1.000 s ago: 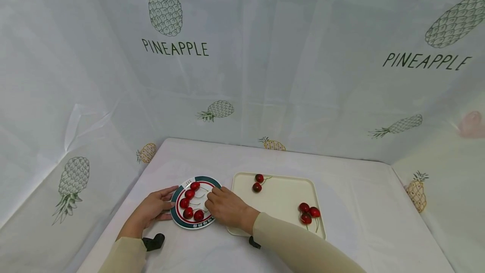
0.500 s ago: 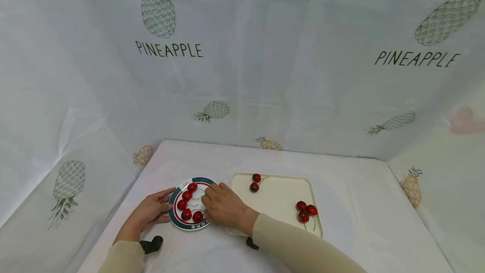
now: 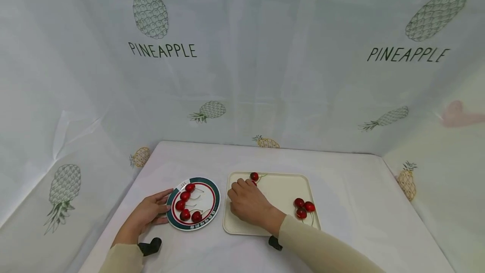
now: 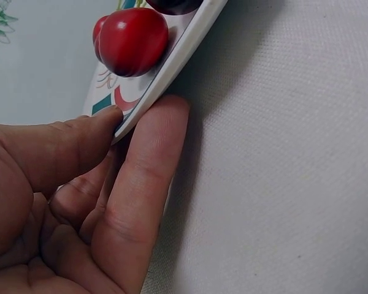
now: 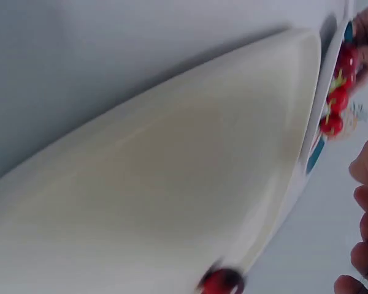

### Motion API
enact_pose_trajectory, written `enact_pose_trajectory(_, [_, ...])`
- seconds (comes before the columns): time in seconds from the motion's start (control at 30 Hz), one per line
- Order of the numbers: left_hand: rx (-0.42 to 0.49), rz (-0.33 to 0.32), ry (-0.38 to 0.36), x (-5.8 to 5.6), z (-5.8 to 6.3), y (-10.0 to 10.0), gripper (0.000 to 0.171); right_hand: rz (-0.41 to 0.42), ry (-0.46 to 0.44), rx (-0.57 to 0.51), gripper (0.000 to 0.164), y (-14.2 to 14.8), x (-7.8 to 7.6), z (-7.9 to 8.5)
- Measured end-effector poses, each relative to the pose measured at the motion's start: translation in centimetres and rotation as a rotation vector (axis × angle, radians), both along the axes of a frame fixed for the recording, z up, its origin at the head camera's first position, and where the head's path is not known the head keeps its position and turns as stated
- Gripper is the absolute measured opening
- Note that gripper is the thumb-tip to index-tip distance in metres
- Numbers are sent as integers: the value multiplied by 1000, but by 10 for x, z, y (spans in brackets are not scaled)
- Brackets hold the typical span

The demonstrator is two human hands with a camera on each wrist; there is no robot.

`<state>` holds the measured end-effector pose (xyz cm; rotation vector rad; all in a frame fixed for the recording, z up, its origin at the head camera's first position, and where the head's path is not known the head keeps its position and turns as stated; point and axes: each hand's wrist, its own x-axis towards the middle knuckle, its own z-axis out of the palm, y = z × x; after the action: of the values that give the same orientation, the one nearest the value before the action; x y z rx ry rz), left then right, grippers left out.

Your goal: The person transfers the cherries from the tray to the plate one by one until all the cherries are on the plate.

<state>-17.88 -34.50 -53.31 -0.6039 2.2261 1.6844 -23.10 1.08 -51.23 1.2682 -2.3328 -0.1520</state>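
My left hand (image 3: 149, 210) grips the left rim of a round white plate (image 3: 206, 200) with a teal and red border. In the left wrist view the thumb lies over the rim and a finger is under it. Several red cherries (image 3: 185, 215) with stems form a curve on that plate. My right hand (image 3: 250, 203) is over the left part of a cream tray (image 3: 286, 188), its fingers loosely bent and nothing visible in them. Just beyond its knuckles sits a dark red cherry (image 3: 254, 176); a second cherry there is mostly hidden by the hand.
Near the tray's right edge lies a cluster of three cherries (image 3: 301, 213). The tray stands to the right of the plate on a white-covered table (image 3: 341, 184). Pineapple-print cloth (image 3: 265, 75) hangs behind and at the sides. Black wrist-worn pieces (image 3: 150, 246) show below the hands.
My right hand has left the plate and moved right, over the tray, now partly covering the back pair of cherries. My left hand stays at the plate's rim. The head view has shifted slightly.
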Motion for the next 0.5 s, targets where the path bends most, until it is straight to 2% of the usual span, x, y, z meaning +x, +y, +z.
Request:
enact_pose_trajectory(0.33, [12,-4,-12,1,2,-1,66,-88,-18,-136,21,77,-4,7])
enact_pose_trajectory(0.5, [15,-11,-18,0,3,1,66,-117,18,-193,25,119,-3,7])
